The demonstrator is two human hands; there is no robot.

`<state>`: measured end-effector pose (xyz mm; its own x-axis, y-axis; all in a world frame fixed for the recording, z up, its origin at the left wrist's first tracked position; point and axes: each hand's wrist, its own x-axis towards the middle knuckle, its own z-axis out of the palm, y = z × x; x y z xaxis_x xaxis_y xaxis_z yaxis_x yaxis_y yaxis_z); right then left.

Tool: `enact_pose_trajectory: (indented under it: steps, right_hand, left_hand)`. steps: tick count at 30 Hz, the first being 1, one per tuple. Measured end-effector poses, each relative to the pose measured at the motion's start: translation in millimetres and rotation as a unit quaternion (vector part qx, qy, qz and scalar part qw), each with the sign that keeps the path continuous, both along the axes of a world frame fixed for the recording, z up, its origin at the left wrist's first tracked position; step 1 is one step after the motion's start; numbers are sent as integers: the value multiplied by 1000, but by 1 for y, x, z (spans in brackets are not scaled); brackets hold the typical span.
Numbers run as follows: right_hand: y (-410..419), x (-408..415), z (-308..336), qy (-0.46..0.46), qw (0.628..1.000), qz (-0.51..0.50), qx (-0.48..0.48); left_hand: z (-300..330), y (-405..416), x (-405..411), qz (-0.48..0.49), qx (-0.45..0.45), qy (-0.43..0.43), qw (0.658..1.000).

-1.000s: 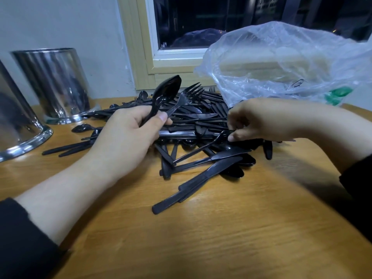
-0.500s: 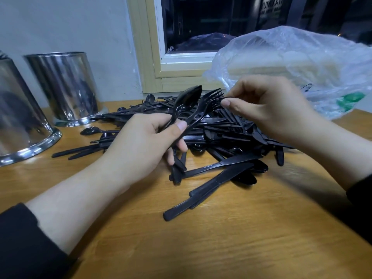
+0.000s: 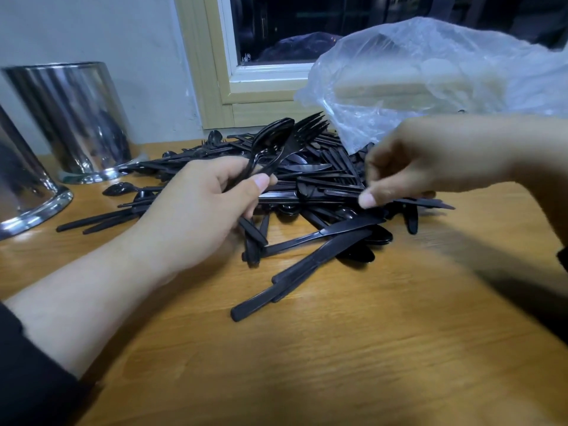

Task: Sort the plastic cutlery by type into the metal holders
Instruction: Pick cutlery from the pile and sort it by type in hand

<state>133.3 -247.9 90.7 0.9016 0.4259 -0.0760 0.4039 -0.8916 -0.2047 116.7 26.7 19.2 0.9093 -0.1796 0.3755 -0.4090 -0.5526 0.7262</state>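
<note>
Left hand [image 3: 196,216] gripping a spoon [image 3: 270,142] and forks [image 3: 307,127], heads up and far; right hand [image 3: 430,161], blurred, thumb and forefinger narrowed just above the pile [image 3: 322,192], grasp impossible to tell; handles below lying left-right; holders [image 3: 76,118] far left, nearer the left hand.

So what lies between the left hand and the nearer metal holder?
In the head view, between the left hand and the nearer metal holder lies bare wooden table, crossed by two loose black handles and a stray spoon.
</note>
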Motion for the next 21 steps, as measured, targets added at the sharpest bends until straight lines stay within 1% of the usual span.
enact_pose_trajectory:
  steps: [2,4,6,8,10,12,15,17,21]
  right_hand:
    - [-4,0,-1,58,998,-4,-25]
    - [-4,3,-4,58,998,-3,-25]
    - [-2,3,-6,30,999,-3,-29]
    - [2,4,-11,-20,1000,3,-24]
    - [10,8,-20,-93,995,23,8]
    - [21,12,-30,-138,987,61,51]
    - [36,15,-43,-146,982,106,57]
    - [41,17,-50,-146,982,116,41]
    - [52,23,-65,-170,975,134,44]
  left_hand:
    - [-1,-1,0,1,-1,-4,1000]
    - [-2,-1,1,-3,-2,-6,1000]
    - [-3,-1,2,-2,-11,-6,1000]
    - [-4,0,4,9,-28,-6,1000]
    - [-4,-1,6,20,-45,-5,999]
    - [-3,-1,6,19,-56,-2,998]
    - [-3,-1,5,20,-55,-6,998]
    - [-2,-1,5,24,-55,-10,998]
    - [-2,-1,6,27,-46,-12,998]
